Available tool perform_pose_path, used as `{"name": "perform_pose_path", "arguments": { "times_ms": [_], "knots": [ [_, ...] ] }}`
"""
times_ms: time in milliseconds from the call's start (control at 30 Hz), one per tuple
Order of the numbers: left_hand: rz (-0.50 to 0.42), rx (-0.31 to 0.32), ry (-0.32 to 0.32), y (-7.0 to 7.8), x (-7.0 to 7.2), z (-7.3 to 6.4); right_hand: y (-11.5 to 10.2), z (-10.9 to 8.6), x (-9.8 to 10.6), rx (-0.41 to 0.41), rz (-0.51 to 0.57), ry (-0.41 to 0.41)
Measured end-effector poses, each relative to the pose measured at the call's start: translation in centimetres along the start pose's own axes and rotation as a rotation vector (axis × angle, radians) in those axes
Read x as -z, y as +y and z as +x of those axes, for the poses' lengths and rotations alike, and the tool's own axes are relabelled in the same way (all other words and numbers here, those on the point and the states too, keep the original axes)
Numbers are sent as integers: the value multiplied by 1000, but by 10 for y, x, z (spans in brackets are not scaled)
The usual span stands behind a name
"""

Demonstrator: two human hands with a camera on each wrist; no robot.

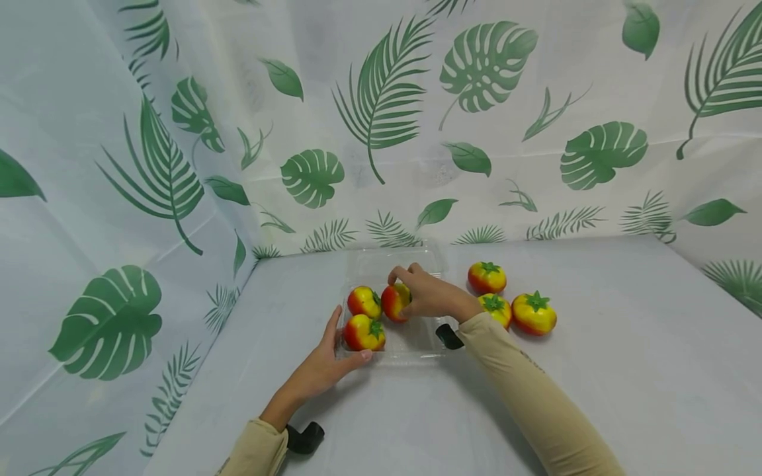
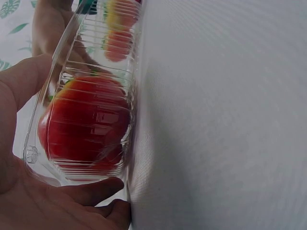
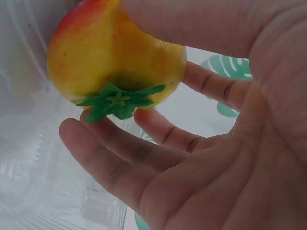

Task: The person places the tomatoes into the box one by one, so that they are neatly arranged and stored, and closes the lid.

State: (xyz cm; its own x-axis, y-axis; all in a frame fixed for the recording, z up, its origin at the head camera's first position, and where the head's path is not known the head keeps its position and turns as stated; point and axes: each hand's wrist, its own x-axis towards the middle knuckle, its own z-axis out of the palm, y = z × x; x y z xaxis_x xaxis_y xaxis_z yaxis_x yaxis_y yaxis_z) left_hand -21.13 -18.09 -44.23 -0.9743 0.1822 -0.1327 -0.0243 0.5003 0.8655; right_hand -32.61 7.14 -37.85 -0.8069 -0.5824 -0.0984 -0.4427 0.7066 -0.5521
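Observation:
A clear plastic clamshell box [image 1: 417, 344] lies with its lid [image 1: 393, 261] folded back. My left hand [image 1: 321, 370] grips its near left corner, with thumb [image 2: 29, 79] and fingers [image 2: 96, 190] spread around the corner. Inside, two red-and-yellow tomatoes, one at the back [image 1: 363, 301] and one in front [image 1: 362, 332], fill the left side. My right hand [image 1: 431, 294] holds a third tomato [image 1: 394, 303] beside them, over the box. In the right wrist view the thumb and fingers are around this tomato [image 3: 105, 52], its green calyx facing the palm.
Right of the box, three more tomatoes sit on the white table: one behind [image 1: 487, 277], one partly covered by my right sleeve [image 1: 497, 308], and one farthest right [image 1: 534, 313]. A leaf-patterned curtain [image 1: 405, 192] rises behind the table and along its left side.

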Motion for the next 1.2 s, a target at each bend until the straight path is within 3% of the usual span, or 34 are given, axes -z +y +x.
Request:
{"name": "perform_pose_path", "arguments": {
  "times_ms": [367,600,867,1200],
  "knots": [
    [0,14,6,0,1,0,-1,-5,6,39,-12,5],
    [7,27,10,-1,2,-1,-6,-14,16,52,55,17],
    [3,30,11,-1,4,-2,-13,-27,25,46,95,61],
    [-12,9,1,-1,1,1,-1,-45,37,98,39,152]
  ]
}}
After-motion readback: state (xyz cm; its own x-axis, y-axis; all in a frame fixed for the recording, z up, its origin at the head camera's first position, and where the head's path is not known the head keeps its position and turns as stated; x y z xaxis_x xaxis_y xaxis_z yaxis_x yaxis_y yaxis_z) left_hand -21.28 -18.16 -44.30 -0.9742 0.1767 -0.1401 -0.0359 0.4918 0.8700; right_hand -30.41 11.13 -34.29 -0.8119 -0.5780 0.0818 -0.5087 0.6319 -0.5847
